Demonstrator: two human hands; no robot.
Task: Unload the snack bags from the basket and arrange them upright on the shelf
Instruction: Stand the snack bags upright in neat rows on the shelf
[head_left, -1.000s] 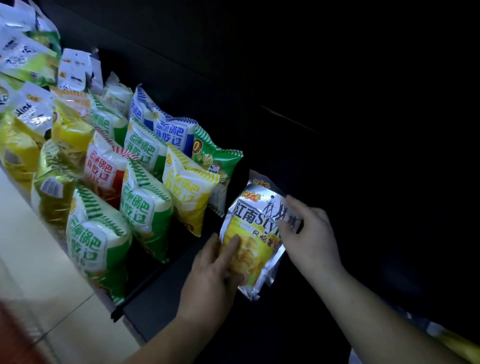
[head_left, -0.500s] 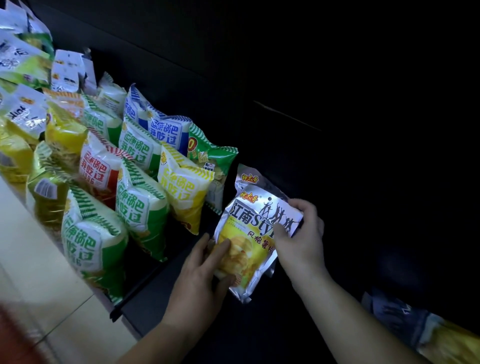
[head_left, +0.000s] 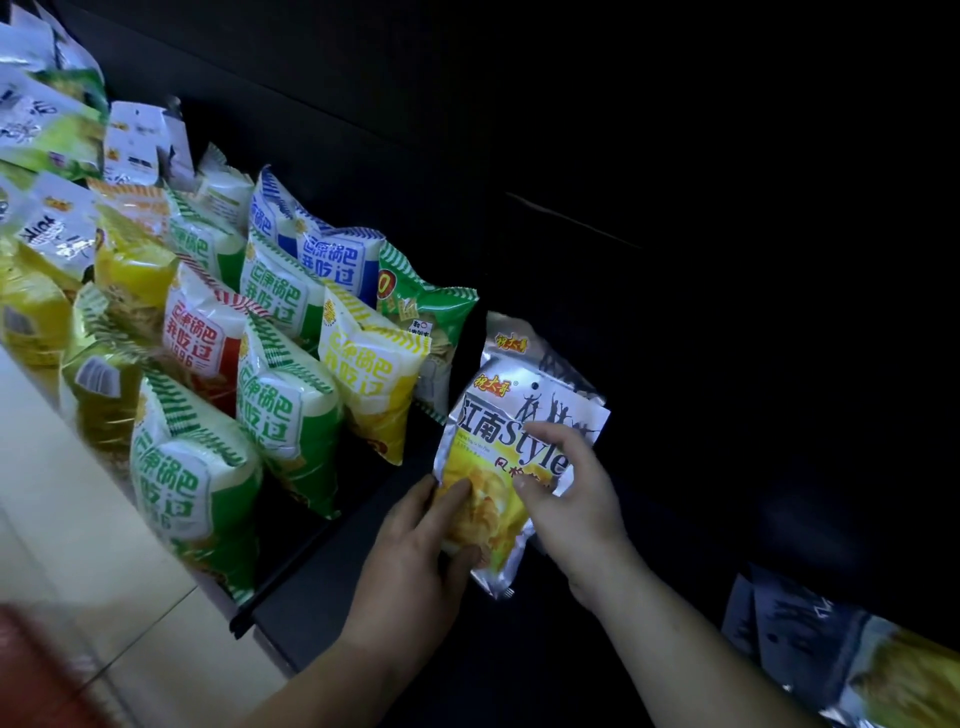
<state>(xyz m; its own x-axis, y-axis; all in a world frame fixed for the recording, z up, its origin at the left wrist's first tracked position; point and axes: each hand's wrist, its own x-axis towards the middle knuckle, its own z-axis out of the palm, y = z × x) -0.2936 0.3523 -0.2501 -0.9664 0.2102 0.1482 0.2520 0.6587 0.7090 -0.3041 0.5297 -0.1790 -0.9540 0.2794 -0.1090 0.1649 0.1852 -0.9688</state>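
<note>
Your right hand (head_left: 566, 488) has its grip clamped on the silver-and-yellow bag (head_left: 483, 426), thumb and curled fingers pinching the right side of its printed face. Your left hand (head_left: 415, 551) takes the bag's 7 o'clock corner, fingers laid up along the edge and thumb tucked against the lower front. The bag is more or less upright between your hands over the dark shelf (head_left: 322, 587); whether its bottom seam touches the board, I can't tell. Right behind it, at 12 o'clock, a second silver bag (head_left: 511, 343) of the same kind peeks over the top. At 10 o'clock, just beside, stands a yellow striped bag (head_left: 374, 374), with a green chip bag (head_left: 431, 312) behind that. Out past 9 o'clock run rows of puffed bags: green striped bags (head_left: 192, 467), a red one (head_left: 202, 332), a blue one (head_left: 332, 260). Down at 4 o'clock, well apart, more silver-and-yellow packets (head_left: 883, 670) lie in the gloom. Pale floor tiles (head_left: 62, 519) show at 8 o'clock.
</note>
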